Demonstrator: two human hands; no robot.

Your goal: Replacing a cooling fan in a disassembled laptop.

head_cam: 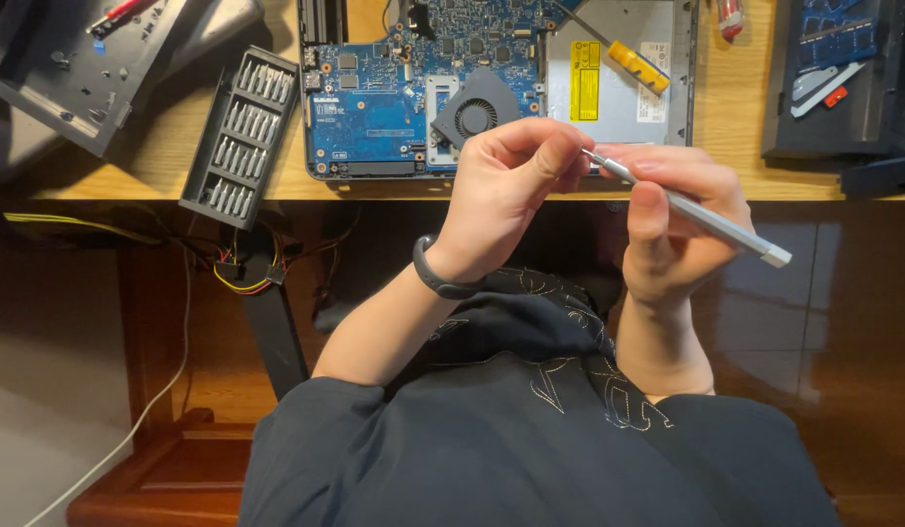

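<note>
Gleaming silver screwdriver (701, 215) — slim, tilted; both hands gripping

i see a light wooden desk (745, 146) up top. below it, dark reddish wood floor (843, 322) gleams softly.

The left hand (506, 185) is curled, fingertips pinched toward 3 o'clock. The right hand (672, 220) is closed in a fist, touching it. Both forearms point up to 12 o'clock.
</note>
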